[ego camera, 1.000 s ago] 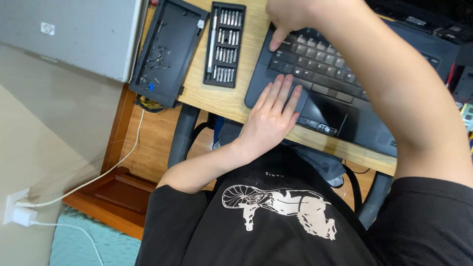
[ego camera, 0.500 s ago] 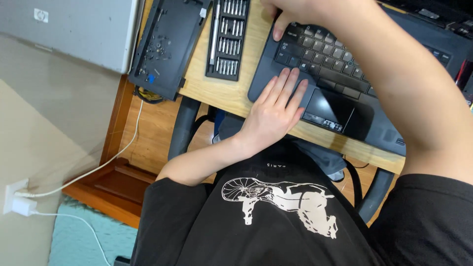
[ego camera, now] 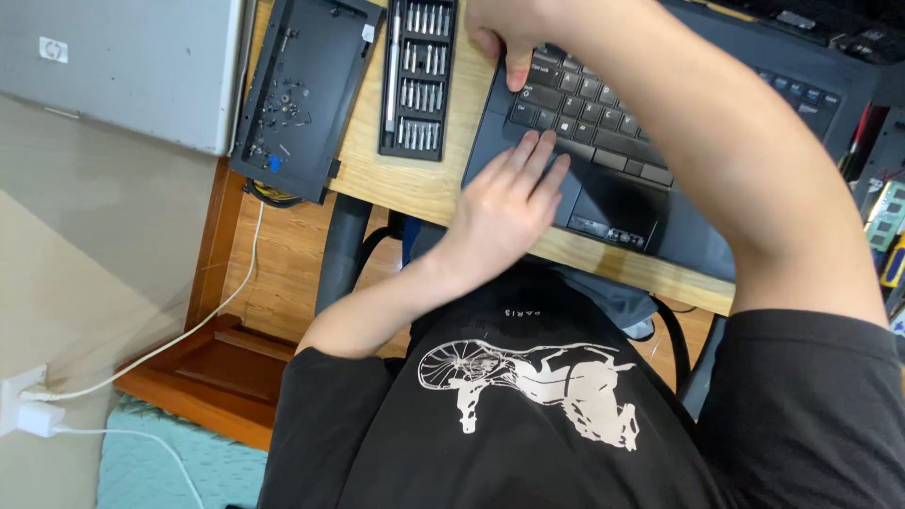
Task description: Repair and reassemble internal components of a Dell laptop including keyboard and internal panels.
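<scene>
On the wooden desk [ego camera: 415, 188], left hand [ego camera: 504, 203] flat with fingers spread on laptop [ego camera: 660, 179] palm rest, right hand [ego camera: 504, 28] fingertips pressing keyboard [ego camera: 603, 118] top edge, gripping nothing

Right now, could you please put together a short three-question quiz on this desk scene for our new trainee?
1. True or false: the left hand lies flat on the laptop palm rest, beside the touchpad.
2. What lies directly left of the laptop on the wooden desk? A) a mug B) an open screwdriver bit set C) a phone
3. Fill in: the right hand touches the laptop's ____.

Key: 1 true; 2 B; 3 keyboard. Further left, a black tray holds small loose screws.
</scene>
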